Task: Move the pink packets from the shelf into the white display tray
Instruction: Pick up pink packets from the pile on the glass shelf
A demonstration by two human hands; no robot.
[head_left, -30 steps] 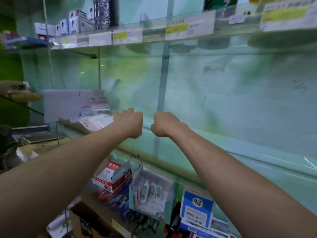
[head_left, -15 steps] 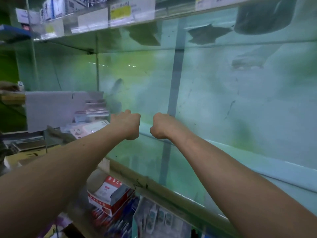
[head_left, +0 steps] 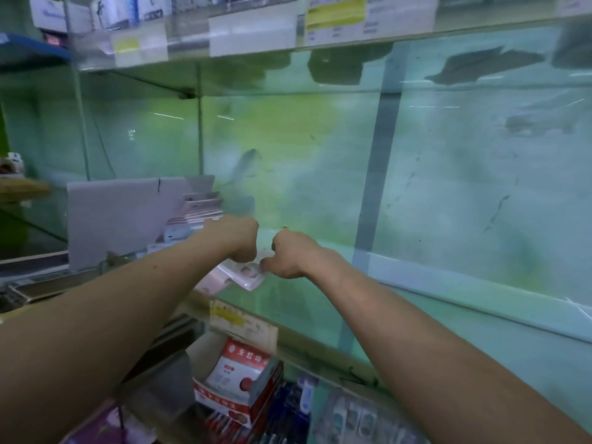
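Two arms: both bare forearms stretched forward from the bottom corners, bringing the left hand [head_left: 235,238] and the right hand [head_left: 290,259] close together over the glass shelf [head_left: 320,302], backs toward the camera.
Left grip: fingers were curled down over the top of the pink packets [head_left: 245,277], which poked out beneath the wrist. The hand looked clamped on them, though its fingertips were out of sight.
Right grip: thumb and curled fingers pinched the right edge of the same packets.
Packet position: the pink packets sat tilted between and just below the two hands, over the front part of the shelf and to the right of the white display tray [head_left: 118,216]. Whether they touched the glass could not be told.
Tray: it stood at the shelf's left end, its tall white side facing the camera, with stacked packets [head_left: 201,205] inside.
Hidden: both palms and most fingers lay behind the backs of the hands, and the held packets could not be counted.
Hard to read: the price labels [head_left: 336,17] on the upper shelf edge were blurred, and the goods beside the red-and-white box [head_left: 238,370] below were smeared.
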